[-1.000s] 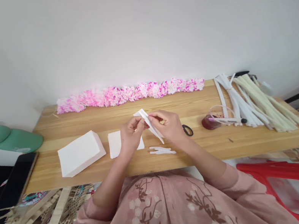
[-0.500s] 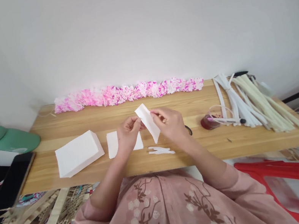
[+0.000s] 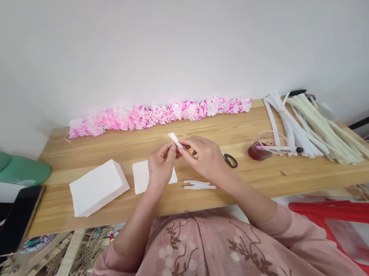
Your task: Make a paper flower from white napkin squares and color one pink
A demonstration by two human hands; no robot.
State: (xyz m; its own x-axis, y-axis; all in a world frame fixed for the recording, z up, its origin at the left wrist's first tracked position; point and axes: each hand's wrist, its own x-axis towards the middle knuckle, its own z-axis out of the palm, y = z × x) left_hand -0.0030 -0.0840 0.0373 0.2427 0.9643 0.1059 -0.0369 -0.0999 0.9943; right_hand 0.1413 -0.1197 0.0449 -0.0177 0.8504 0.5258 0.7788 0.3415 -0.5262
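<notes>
Between the fingertips: a folded white paper strip (image 3: 175,140) is pinched above the wooden table (image 3: 249,183).
Change: half a second ago the paper showed as a broad flat band hanging down past the right fingers; now it is gathered narrow, and only a short end sticks out above the fingertips.
Direction: the strip's long axis runs diagonally, its free end pointing up and to the left, away from the person; its lower part is hidden behind the right fingers.
Left hand (image 3: 161,166): raised off the table, thumb and forefinger closed on the strip from the left side.
Right hand (image 3: 205,157): raised opposite, fingers curled and closed on the same strip, fingertips nearly meeting those of the left.
Below the hands: a small white sheet (image 3: 141,176) under the left wrist, white offcuts (image 3: 199,185) under the right.
Beside the right hand: scissors (image 3: 230,160), just to its right.
</notes>
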